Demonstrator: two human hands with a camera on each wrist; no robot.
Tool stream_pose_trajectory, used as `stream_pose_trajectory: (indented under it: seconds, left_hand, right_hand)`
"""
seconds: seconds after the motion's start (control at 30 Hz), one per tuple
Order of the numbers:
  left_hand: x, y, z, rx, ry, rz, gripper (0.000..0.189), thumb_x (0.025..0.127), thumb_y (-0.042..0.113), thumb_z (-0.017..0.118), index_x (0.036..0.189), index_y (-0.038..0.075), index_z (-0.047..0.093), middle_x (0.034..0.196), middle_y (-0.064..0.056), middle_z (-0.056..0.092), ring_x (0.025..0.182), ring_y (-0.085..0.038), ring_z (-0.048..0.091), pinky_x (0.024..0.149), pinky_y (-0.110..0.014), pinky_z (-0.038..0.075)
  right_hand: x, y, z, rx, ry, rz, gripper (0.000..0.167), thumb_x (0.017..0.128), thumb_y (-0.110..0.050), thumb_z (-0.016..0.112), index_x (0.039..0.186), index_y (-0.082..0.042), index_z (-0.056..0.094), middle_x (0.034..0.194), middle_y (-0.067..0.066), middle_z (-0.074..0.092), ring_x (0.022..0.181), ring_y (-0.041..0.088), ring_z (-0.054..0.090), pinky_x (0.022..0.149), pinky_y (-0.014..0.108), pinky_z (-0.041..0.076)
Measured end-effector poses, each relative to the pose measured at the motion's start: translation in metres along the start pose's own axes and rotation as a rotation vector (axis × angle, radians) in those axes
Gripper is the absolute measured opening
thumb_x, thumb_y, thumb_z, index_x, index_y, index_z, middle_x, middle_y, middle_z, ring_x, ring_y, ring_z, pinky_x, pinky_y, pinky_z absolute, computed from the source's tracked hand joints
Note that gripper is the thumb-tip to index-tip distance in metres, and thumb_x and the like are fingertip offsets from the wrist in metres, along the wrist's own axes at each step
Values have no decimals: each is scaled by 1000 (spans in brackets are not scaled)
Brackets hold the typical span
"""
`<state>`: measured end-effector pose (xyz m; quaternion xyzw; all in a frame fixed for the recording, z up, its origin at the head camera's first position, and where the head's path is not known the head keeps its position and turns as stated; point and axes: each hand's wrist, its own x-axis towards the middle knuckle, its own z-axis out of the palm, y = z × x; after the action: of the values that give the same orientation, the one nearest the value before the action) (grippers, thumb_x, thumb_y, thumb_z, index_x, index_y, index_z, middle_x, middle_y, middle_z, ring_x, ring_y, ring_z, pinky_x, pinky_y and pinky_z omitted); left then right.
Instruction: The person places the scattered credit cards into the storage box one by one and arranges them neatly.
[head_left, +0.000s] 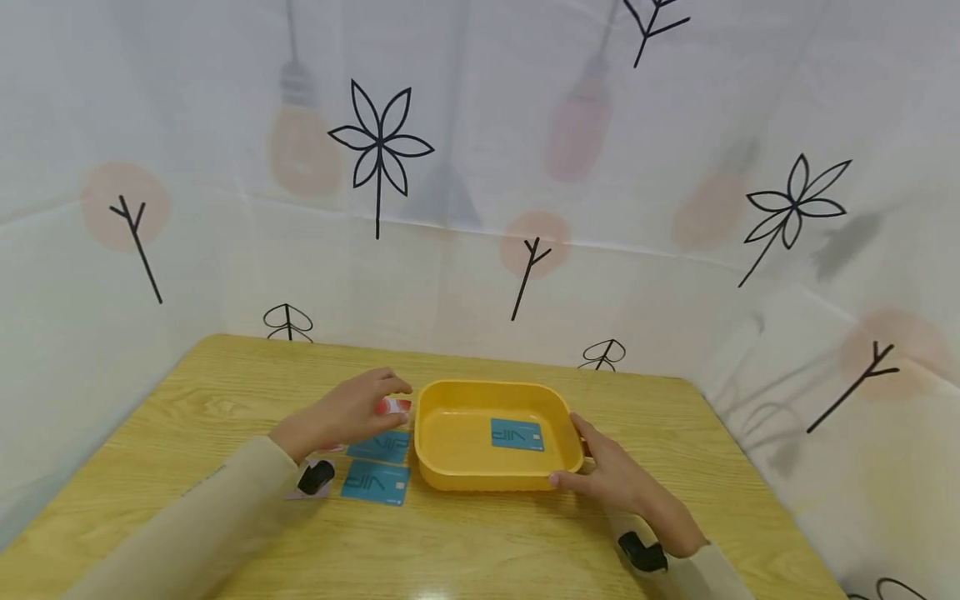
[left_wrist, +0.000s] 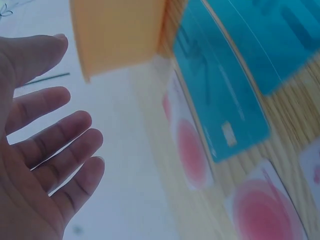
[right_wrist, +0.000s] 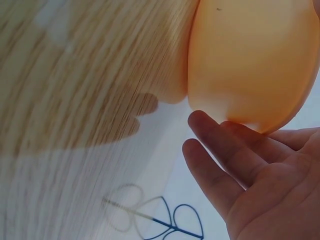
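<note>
My left hand (head_left: 352,412) hovers over the cards left of the tray. Its fingers are spread and loosely bent, and nothing lies in the palm in the left wrist view. A red-and-white card (head_left: 393,406) shows between its thumb and fingers, apart from them. Closer to me are two blue VIP cards, a far one (head_left: 380,447) and a near one (head_left: 375,483). My right hand (head_left: 611,475) holds the near right corner of a yellow plastic tray (head_left: 487,482), thumb at the front and fingers along the right side. One blue VIP card (head_left: 517,434) lies inside the tray.
A pinkish card (head_left: 311,492) lies partly hidden by the left wrist's black device (head_left: 316,477). The left wrist view shows another pink-patterned card (left_wrist: 267,210) on the wood-grain table (head_left: 480,546). A white printed cloth (head_left: 465,283) hangs behind the table.
</note>
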<state>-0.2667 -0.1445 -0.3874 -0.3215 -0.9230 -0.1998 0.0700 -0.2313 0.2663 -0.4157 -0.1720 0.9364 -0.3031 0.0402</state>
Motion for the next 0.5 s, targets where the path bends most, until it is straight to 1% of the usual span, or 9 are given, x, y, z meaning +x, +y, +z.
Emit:
stream_pose_trajectory:
  seconds: [0.13, 0.3, 0.5]
  left_hand:
    - [0, -9, 0, 9, -39, -46, 42, 88, 31, 68, 124, 10, 61, 121, -5, 56, 109, -24, 54, 95, -44, 45]
    - [1, -18, 1, -17, -88, -100, 46, 87, 30, 70, 126, 8, 59, 123, -7, 55, 110, -27, 53, 96, -45, 44]
    - [6, -29, 3, -41, -176, -179, 49, 86, 25, 73, 129, 11, 57, 121, -8, 54, 106, -25, 51, 96, -44, 44]
  right_hand:
    - [1, 1, 0, -2, 1, 2, 108, 75, -58, 72, 152, -6, 16, 146, 12, 40, 120, 27, 53, 101, 55, 35]
    - [1, 2, 0, 6, 1, -1, 108, 75, -58, 72, 152, -6, 16, 146, 12, 40, 119, 27, 53, 101, 56, 34]
    - [1, 3, 1, 13, -4, -2, 109, 75, -58, 72, 152, -5, 16, 147, 13, 38, 119, 27, 53, 101, 55, 35]
